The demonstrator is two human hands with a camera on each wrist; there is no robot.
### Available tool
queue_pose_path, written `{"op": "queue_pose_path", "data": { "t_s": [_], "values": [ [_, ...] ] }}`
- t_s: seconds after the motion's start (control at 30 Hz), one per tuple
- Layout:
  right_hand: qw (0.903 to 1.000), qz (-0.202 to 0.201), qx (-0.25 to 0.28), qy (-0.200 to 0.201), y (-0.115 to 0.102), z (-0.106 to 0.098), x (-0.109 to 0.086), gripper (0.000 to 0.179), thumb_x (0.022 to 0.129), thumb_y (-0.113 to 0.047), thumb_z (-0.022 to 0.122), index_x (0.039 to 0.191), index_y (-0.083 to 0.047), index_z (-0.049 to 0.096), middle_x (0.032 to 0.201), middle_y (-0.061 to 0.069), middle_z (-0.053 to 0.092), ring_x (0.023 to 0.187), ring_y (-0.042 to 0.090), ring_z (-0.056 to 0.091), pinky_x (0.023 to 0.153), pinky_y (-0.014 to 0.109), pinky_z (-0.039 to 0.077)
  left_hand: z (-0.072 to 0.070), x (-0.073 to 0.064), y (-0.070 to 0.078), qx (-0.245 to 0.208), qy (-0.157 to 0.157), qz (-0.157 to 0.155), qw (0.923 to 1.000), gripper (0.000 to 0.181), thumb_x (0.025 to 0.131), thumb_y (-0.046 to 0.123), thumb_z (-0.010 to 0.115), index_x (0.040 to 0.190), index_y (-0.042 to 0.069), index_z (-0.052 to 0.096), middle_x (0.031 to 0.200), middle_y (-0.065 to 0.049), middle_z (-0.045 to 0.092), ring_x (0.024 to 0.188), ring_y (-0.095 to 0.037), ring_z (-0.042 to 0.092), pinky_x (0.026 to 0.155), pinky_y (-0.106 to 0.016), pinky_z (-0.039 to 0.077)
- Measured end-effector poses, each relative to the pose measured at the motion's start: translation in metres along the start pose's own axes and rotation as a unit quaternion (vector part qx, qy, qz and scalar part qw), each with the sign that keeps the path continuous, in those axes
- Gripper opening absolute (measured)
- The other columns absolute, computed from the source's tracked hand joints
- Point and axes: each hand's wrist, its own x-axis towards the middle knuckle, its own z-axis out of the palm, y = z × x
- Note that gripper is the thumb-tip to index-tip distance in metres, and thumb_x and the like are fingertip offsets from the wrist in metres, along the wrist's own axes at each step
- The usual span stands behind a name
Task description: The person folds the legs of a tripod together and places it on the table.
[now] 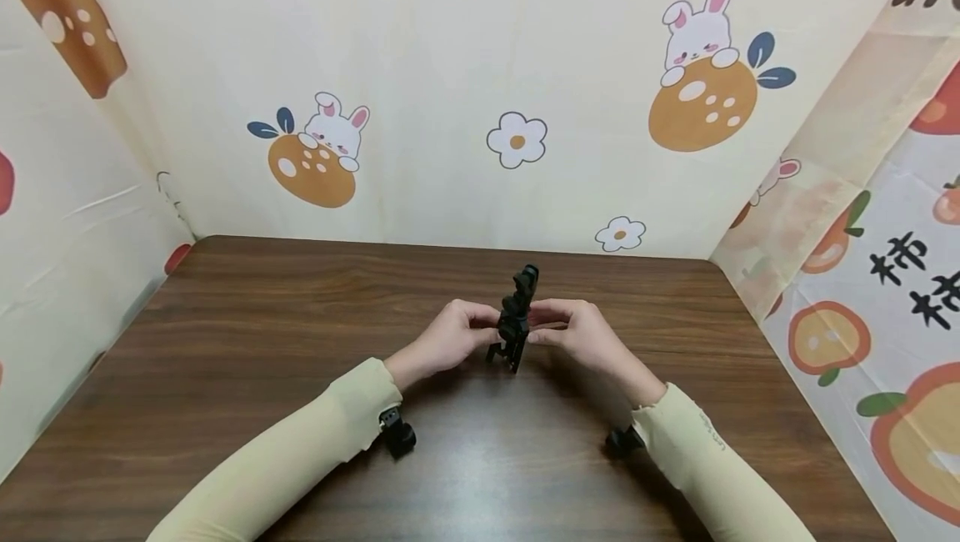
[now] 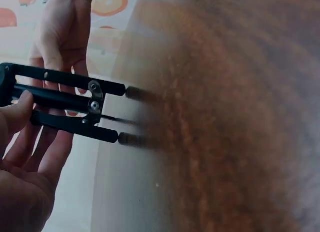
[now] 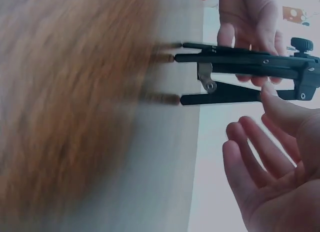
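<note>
A small black tabletop tripod [image 1: 514, 318] stands upright on the wooden table, its short legs down. From its left side my left hand [image 1: 452, 335] holds it between thumb and fingers. My right hand [image 1: 583, 333] grips the opposite side in the same way. In the left wrist view the left thumb lies on the tripod [image 2: 75, 81], close to its legs and metal hinge piece. Seen from the right wrist, the right thumb touches one leg of the tripod [image 3: 225, 94], while several right fingers [image 3: 250, 157] are spread apart from it. Some fingertips are hidden behind the legs.
The dark wooden table [image 1: 300, 300] reaches back to a pale curtain [image 1: 435, 42] printed with rabbits and fruit. More printed cloth [image 1: 862, 308] hangs on the right. Each wrist carries a small black camera [image 1: 397, 434] below the sleeve cuff.
</note>
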Motion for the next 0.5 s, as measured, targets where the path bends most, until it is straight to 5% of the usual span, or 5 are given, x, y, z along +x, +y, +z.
{"op": "queue_pose_path", "data": {
  "t_s": [0.17,0.5],
  "values": [
    [0.9999,-0.002,0.008,0.006,0.000,0.005,0.002,0.025,0.086,-0.011,0.079,0.110,-0.010,0.075,0.102,0.002,0.074,0.098,0.019,0.069,0.087,0.037,0.054,-0.003,0.007,-0.003,0.013,-0.004,0.012,0.9998,0.012,0.093,0.004,0.069,0.100,0.009,0.077,0.095,0.002,0.074,0.093,-0.012,0.067,0.085,-0.033,0.052],
    [0.9966,-0.017,-0.057,0.056,-0.004,0.012,-0.004,0.009,0.084,-0.011,0.081,0.081,-0.015,0.073,0.080,-0.006,0.072,0.078,0.012,0.067,0.073,0.031,0.055,-0.008,0.006,-0.002,0.078,0.054,0.003,0.9955,0.017,0.092,0.005,0.071,0.106,0.011,0.076,0.102,0.002,0.073,0.097,-0.011,0.067,0.086,-0.033,0.053]
  ]
}}
